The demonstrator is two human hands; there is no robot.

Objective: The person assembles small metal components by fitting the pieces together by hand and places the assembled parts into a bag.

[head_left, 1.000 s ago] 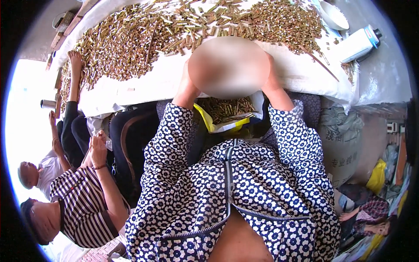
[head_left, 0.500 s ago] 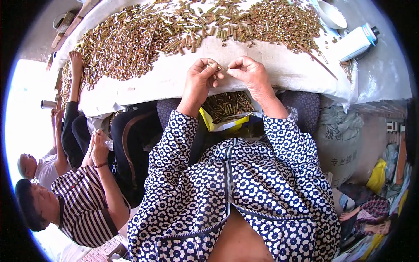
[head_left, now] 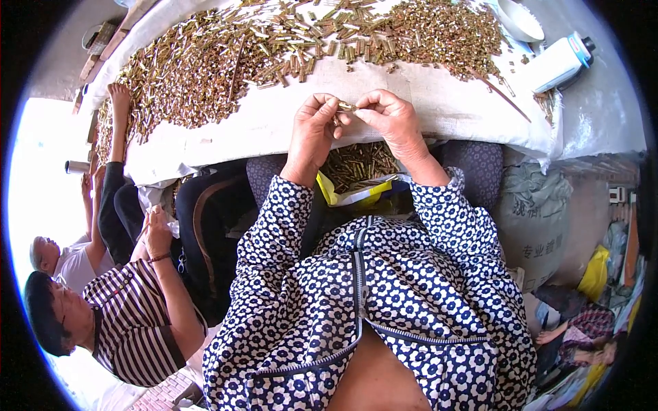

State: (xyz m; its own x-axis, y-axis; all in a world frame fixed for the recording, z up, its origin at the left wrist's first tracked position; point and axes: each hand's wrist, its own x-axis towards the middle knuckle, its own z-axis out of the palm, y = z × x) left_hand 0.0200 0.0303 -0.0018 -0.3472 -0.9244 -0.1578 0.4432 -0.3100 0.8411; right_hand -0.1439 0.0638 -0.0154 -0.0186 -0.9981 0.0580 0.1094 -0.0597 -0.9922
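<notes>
Above the near edge of the cloth-covered table (head_left: 384,79), my left hand (head_left: 310,133) is closed on a small brass-coloured metal tube (head_left: 347,107). Its fingers are curled, and more brass-coloured metal shows among them. At the tube's right end, my right hand (head_left: 394,122) has thumb and forefinger pinched together. Whatever lies in that pinch is too small to make out. Under my hands, between my knees, a yellow and white bag (head_left: 343,198) holds many similar metal tubes (head_left: 360,164).
Heaps of small brass-coloured pieces (head_left: 185,75) cover the table's far and left parts. A thin stick (head_left: 504,99), a white bowl (head_left: 519,26) and a white bottle (head_left: 558,65) lie at right. A co-worker in stripes (head_left: 133,322) sits left; a full sack (head_left: 534,226) stands right.
My right fingertips have moved slightly left, closing the small gap to the tube in my left hand. The tube now shows more between both hands.
</notes>
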